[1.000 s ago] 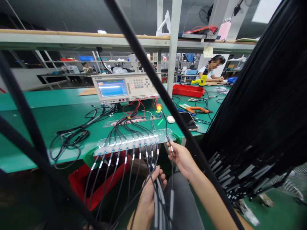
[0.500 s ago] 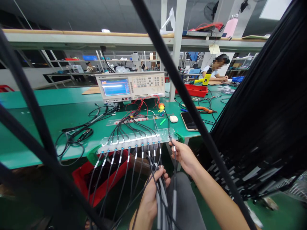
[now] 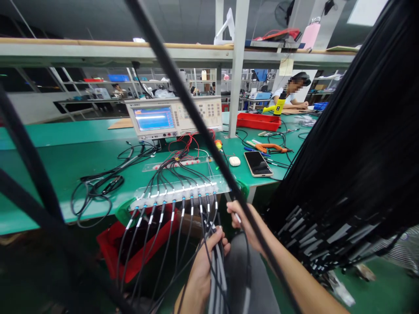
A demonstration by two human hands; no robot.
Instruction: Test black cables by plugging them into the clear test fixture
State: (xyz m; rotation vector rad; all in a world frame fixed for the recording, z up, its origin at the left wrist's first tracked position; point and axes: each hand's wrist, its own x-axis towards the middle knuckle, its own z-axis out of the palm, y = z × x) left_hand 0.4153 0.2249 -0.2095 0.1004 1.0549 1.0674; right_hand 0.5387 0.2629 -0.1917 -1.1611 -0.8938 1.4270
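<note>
My left hand (image 3: 204,255) is closed around a bundle of grey and black cables (image 3: 216,279) above my lap. To the right, my right hand (image 3: 249,226) pinches one black cable (image 3: 248,266) near its white label, just below the right end of a clear connector strip (image 3: 178,194). A black strand crosses in front of this hand and hides part of it. Several black cables with white labels hang from the strip's blue-ringed sockets. Thinner black leads run from its back towards a bench meter (image 3: 199,114) with a lit blue screen.
A phone (image 3: 258,163), a white earbud case (image 3: 234,161) and orange-handled pliers (image 3: 273,148) lie on the green bench. Coiled cables (image 3: 113,183) sit at left. Under the bench is a red bin (image 3: 114,261). A thick curtain of black cables (image 3: 327,144) hangs at right; a co-worker (image 3: 291,98) sits beyond.
My right hand has moved down slightly, away from the connector strip, with the cable. The hanging black strand has swung left across the view. My left hand keeps its grip on the bundle.
</note>
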